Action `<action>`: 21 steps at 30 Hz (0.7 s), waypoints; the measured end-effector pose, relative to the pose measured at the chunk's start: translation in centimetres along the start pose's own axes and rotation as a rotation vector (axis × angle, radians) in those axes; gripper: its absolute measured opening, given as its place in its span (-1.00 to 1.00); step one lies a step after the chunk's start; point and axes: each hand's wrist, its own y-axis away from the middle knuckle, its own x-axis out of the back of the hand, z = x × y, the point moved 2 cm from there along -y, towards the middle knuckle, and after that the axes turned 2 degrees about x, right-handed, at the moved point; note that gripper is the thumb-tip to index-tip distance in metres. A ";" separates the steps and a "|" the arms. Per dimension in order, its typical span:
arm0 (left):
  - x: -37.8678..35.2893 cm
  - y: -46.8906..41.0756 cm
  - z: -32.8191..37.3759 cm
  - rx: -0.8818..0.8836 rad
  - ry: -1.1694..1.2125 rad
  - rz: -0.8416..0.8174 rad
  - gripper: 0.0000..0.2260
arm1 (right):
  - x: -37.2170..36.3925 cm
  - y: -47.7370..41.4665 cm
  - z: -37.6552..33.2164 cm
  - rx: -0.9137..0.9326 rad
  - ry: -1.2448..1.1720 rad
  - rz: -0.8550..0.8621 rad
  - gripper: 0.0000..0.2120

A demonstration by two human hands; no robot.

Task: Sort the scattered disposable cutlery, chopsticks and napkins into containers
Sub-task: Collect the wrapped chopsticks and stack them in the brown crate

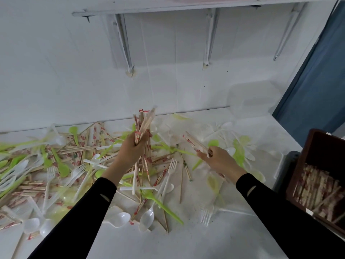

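Note:
My left hand [130, 148] grips an upright bundle of wrapped wooden chopsticks [144, 121] above the middle of the pile. My right hand [217, 159] pinches a smaller bunch of chopsticks [194, 143] that slants up to the left, low over the table. Scattered over the white table [186, 240] lie more red-printed chopsticks [82, 146], white plastic forks [170, 166], white spoons [146, 218] and green spoons [62, 168]. A dark brown container [317, 146] at the right edge holds several chopsticks.
A white wall with shelf brackets [127, 51] rises behind the table. A blue panel [317, 86] stands at the far right. A white tray edge [280, 165] sits between the table and the brown container. The pile is thickest on the left.

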 end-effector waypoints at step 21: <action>-3.0 0.0 -1.2 0.017 0.218 -0.034 -0.88 | -1.2 1.9 -1.8 0.150 0.027 0.002 -0.84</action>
